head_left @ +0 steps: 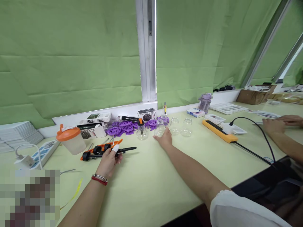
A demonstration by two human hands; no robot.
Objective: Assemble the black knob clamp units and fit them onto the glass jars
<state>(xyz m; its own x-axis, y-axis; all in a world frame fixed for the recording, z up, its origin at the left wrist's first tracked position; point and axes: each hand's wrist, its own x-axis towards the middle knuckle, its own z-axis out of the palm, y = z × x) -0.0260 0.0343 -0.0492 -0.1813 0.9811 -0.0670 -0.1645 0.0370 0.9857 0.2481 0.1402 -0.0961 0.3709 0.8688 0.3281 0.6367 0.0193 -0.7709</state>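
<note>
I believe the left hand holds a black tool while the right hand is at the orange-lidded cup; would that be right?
Not quite: the head view shows the right hand at a clear jar, while the orange-lidded cup stands apart, farther left. The left hand does hold a black tool.
</note>
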